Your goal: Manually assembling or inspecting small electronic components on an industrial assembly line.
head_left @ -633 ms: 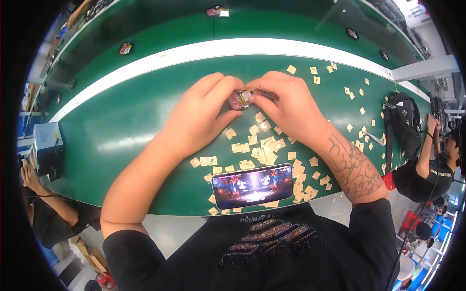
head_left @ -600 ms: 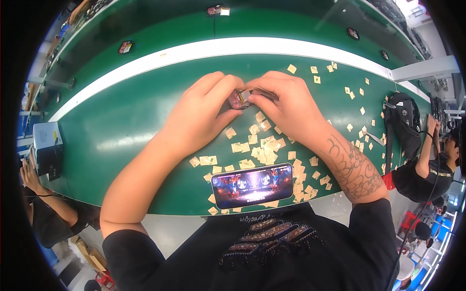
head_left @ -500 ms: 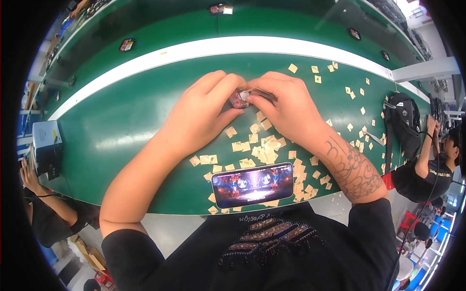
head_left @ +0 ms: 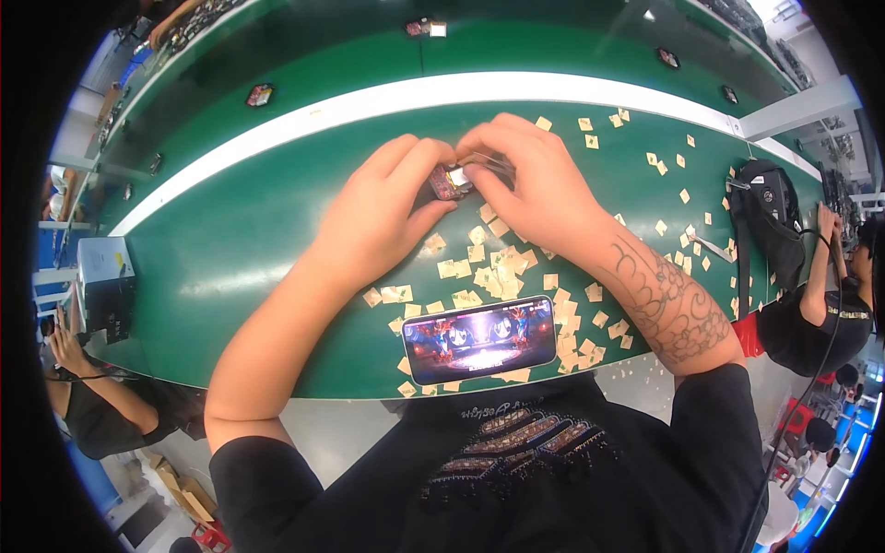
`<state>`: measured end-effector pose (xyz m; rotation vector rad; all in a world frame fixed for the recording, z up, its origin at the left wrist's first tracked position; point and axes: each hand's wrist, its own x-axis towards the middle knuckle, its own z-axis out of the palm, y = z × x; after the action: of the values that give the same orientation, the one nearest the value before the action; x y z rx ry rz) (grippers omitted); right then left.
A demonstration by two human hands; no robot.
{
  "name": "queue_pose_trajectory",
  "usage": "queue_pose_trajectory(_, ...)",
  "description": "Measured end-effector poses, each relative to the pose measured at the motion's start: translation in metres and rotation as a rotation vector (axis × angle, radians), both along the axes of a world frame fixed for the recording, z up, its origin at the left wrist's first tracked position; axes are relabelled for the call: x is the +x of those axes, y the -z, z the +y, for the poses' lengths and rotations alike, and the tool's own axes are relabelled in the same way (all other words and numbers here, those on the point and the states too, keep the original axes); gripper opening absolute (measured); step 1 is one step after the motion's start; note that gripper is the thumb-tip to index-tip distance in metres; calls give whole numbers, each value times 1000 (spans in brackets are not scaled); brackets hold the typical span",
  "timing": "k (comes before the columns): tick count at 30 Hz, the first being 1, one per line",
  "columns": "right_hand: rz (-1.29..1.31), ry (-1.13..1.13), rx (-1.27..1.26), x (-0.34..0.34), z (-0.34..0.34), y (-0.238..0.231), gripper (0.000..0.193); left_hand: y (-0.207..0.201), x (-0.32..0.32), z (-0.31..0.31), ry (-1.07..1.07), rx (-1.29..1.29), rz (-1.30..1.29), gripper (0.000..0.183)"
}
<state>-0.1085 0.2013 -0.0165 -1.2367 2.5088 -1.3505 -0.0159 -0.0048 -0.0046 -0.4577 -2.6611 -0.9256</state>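
Observation:
My left hand [head_left: 383, 198] is closed on a small dark electronic part [head_left: 448, 187] with a reddish, patterned face and a pale patch on top. My right hand [head_left: 535, 180] is bent around a thin, slender tool [head_left: 498, 164], perhaps tweezers. The fingers partly hide it. My right thumb and fingertips are at the pale patch, touching or almost touching the part. Below my hands, many small cream paper squares [head_left: 502, 276] lie scattered and heaped on the green table [head_left: 221, 249].
A phone [head_left: 479, 339] with a lit screen lies near the front edge, on some squares. A black bag [head_left: 770, 207] and a pointed tool [head_left: 712, 247] lie at the right. At the left stands a white-and-black box [head_left: 106, 286]. People sit at both sides.
My right hand's fingers have lifted and spread a little from the part, showing more of its pale patch. The whole view has shifted slightly; the left hand keeps its hold.

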Motion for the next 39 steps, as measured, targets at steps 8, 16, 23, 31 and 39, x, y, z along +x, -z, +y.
queue_pose_trajectory(8, -6, -23, 34, -10, 14, -7, 17, 4, -1, -2, 78, -68, -5, 34)
queue_pose_trajectory(16, 79, -170, 93, -5, 11, -4, 14, 8, -5, -3, 44, -17, -32, 33)
queue_pose_trajectory(23, 129, -240, 17, -10, 8, 0, 13, 5, -5, -5, 62, -12, -17, 38)
queue_pose_trajectory(31, -215, -88, 5, -4, 12, -18, 25, 4, -1, -6, 72, 39, 108, 63)
queue_pose_trajectory(39, -577, -197, 44, -11, 9, -18, 21, -1, -3, -2, 121, 66, 147, 61)
